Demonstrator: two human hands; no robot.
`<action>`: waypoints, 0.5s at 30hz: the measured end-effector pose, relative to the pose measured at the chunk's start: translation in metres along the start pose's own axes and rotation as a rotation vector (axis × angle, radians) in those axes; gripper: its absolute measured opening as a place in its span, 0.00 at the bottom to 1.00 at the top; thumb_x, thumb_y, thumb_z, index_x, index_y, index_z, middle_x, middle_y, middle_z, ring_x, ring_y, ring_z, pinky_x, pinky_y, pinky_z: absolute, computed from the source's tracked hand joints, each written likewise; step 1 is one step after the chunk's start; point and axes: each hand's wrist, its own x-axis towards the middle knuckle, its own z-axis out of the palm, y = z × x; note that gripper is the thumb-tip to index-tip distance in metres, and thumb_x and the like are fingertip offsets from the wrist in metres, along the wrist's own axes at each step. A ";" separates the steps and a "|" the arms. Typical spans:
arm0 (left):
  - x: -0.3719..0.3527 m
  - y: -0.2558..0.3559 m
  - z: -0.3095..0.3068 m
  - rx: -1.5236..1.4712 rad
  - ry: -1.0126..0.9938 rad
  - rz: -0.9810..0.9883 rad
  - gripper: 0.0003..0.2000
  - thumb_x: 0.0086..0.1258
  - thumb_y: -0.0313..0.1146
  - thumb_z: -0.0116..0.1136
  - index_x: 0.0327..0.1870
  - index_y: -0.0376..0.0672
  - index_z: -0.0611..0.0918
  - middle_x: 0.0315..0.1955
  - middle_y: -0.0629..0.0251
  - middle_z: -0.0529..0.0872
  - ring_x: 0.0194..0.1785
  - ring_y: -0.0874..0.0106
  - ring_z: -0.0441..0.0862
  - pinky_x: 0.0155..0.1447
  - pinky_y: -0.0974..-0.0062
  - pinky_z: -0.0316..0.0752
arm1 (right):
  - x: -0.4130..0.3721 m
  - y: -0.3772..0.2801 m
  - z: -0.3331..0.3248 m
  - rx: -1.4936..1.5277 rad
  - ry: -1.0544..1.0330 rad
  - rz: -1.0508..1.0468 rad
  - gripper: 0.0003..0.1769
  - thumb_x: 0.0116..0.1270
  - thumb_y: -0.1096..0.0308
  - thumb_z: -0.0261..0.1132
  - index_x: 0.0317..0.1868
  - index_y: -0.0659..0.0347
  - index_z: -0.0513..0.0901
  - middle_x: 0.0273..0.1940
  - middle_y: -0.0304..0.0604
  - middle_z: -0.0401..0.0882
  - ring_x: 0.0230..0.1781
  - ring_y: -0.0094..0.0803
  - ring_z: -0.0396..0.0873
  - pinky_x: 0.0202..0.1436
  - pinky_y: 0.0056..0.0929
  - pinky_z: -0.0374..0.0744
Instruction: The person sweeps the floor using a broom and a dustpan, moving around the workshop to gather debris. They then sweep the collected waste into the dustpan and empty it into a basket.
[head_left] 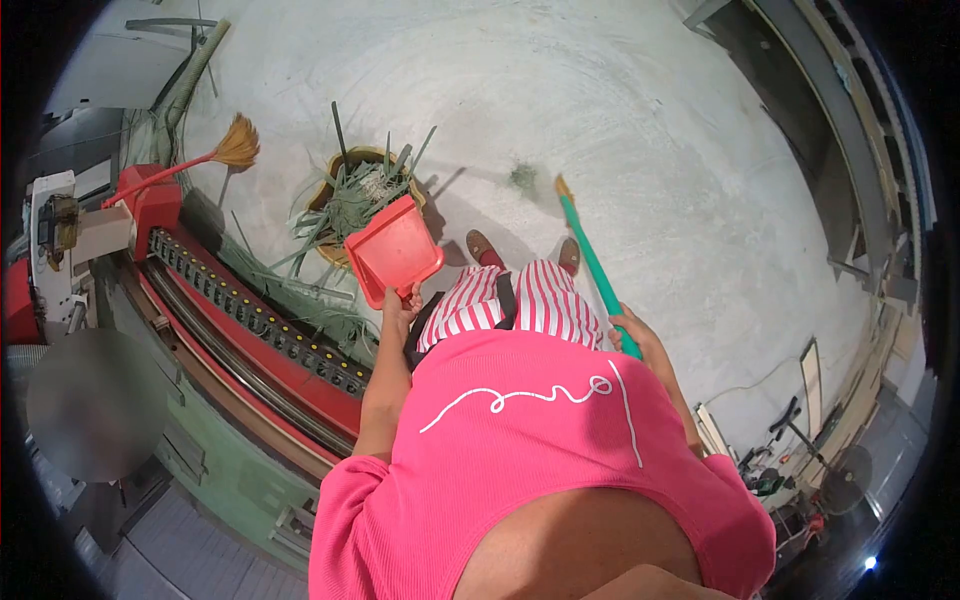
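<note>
My left hand [404,302] is closed on a red dustpan [396,245], gripping it at its near end. The pan is held up beside a yellow tub [372,154] heaped with green strips and scraps [352,198], and covers part of the tub's near side. In my right hand [634,328] is a broom with a green handle [590,250]; the fingers wrap round the handle. Its yellowish bristles [563,187] are at the floor, close to a small pile of greenish debris [523,178].
Along the left runs a long red machine [270,330] with a dark rail, with green scraps [310,302] beside it. A second broom [237,145] rests by the machine's end. Pale concrete floor [640,120] lies ahead; a fan [848,478] stands at the right.
</note>
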 end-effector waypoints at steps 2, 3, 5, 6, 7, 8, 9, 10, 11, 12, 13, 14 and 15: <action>0.001 -0.003 0.003 -0.007 0.043 0.044 0.18 0.56 0.39 0.32 0.34 0.32 0.70 0.18 0.59 0.75 0.16 0.73 0.65 0.19 0.81 0.61 | 0.010 0.007 -0.012 0.086 0.032 0.010 0.18 0.52 0.68 0.53 0.43 0.49 0.59 0.15 0.35 0.60 0.11 0.19 0.60 0.10 0.17 0.62; 0.001 -0.004 0.004 -0.014 0.089 0.089 0.18 0.56 0.39 0.32 0.34 0.32 0.70 0.18 0.59 0.75 0.16 0.73 0.65 0.20 0.81 0.61 | 0.017 0.008 -0.017 0.204 0.034 0.017 0.15 0.52 0.69 0.53 0.41 0.50 0.59 0.15 0.35 0.60 0.11 0.19 0.60 0.09 0.16 0.62; 0.001 -0.002 0.002 -0.005 0.069 0.068 0.18 0.56 0.39 0.32 0.35 0.33 0.69 0.19 0.58 0.76 0.17 0.73 0.66 0.20 0.80 0.63 | 0.041 0.011 -0.029 0.321 0.031 0.024 0.14 0.52 0.69 0.53 0.38 0.52 0.59 0.14 0.35 0.60 0.11 0.19 0.60 0.09 0.16 0.62; 0.001 -0.001 0.000 0.006 0.051 0.047 0.17 0.56 0.39 0.32 0.35 0.33 0.69 0.20 0.58 0.76 0.17 0.73 0.67 0.21 0.80 0.64 | 0.058 0.013 -0.034 0.557 -0.040 0.155 0.12 0.53 0.68 0.54 0.35 0.53 0.59 0.14 0.35 0.60 0.10 0.19 0.60 0.09 0.15 0.62; 0.002 0.000 -0.001 0.009 0.053 0.049 0.17 0.56 0.39 0.32 0.35 0.33 0.69 0.20 0.58 0.76 0.17 0.73 0.67 0.21 0.80 0.64 | 0.063 0.008 -0.031 0.792 -0.112 0.286 0.12 0.53 0.68 0.54 0.32 0.54 0.58 0.14 0.35 0.59 0.10 0.19 0.60 0.09 0.14 0.62; 0.003 0.001 0.000 0.017 0.054 0.065 0.17 0.56 0.39 0.32 0.35 0.34 0.69 0.21 0.57 0.77 0.17 0.73 0.67 0.21 0.80 0.65 | 0.067 0.006 -0.027 0.796 -0.115 0.286 0.12 0.53 0.68 0.54 0.32 0.54 0.58 0.14 0.35 0.59 0.10 0.19 0.60 0.09 0.14 0.62; 0.005 0.002 0.000 0.026 0.055 0.079 0.17 0.57 0.39 0.32 0.36 0.34 0.69 0.22 0.57 0.77 0.18 0.73 0.68 0.21 0.79 0.66 | 0.072 0.006 -0.021 0.698 -0.186 0.244 0.11 0.53 0.69 0.54 0.30 0.56 0.58 0.14 0.35 0.60 0.10 0.19 0.60 0.09 0.14 0.62; 0.003 0.002 0.002 0.033 0.056 0.077 0.17 0.57 0.39 0.32 0.36 0.34 0.69 0.22 0.57 0.77 0.18 0.73 0.68 0.21 0.79 0.66 | 0.073 0.005 -0.011 0.603 -0.254 0.201 0.11 0.53 0.69 0.55 0.27 0.57 0.58 0.14 0.35 0.60 0.10 0.19 0.60 0.10 0.14 0.62; -0.001 0.002 0.004 0.027 0.050 0.065 0.17 0.57 0.39 0.32 0.36 0.35 0.69 0.23 0.57 0.77 0.18 0.73 0.68 0.21 0.79 0.66 | 0.075 0.001 -0.004 0.609 -0.252 0.200 0.11 0.53 0.69 0.55 0.27 0.57 0.58 0.14 0.35 0.60 0.10 0.19 0.60 0.10 0.14 0.62; -0.003 0.002 0.007 0.021 0.042 0.054 0.17 0.57 0.39 0.31 0.35 0.35 0.69 0.23 0.57 0.77 0.18 0.73 0.68 0.21 0.79 0.66 | 0.076 -0.003 0.004 0.728 -0.238 0.177 0.10 0.53 0.70 0.54 0.26 0.58 0.59 0.14 0.35 0.60 0.10 0.19 0.60 0.10 0.13 0.63; -0.001 0.001 0.007 0.027 0.039 0.050 0.17 0.57 0.39 0.31 0.35 0.35 0.69 0.23 0.57 0.77 0.18 0.73 0.68 0.21 0.79 0.66 | 0.076 -0.006 0.006 0.846 -0.224 0.152 0.10 0.53 0.70 0.54 0.24 0.59 0.60 0.14 0.35 0.61 0.10 0.19 0.60 0.11 0.13 0.63; 0.001 0.001 0.005 0.027 0.035 0.043 0.17 0.57 0.39 0.32 0.36 0.35 0.69 0.23 0.57 0.78 0.18 0.73 0.69 0.21 0.79 0.67 | 0.075 -0.010 0.006 0.851 -0.221 0.149 0.10 0.53 0.70 0.54 0.24 0.59 0.60 0.14 0.35 0.61 0.10 0.19 0.60 0.11 0.13 0.63; 0.003 0.000 0.004 0.026 0.032 0.036 0.17 0.57 0.39 0.32 0.36 0.36 0.69 0.24 0.57 0.78 0.18 0.73 0.69 0.22 0.79 0.67 | 0.074 -0.013 0.006 0.957 -0.310 0.230 0.10 0.54 0.70 0.54 0.23 0.59 0.60 0.15 0.34 0.61 0.10 0.18 0.60 0.11 0.13 0.64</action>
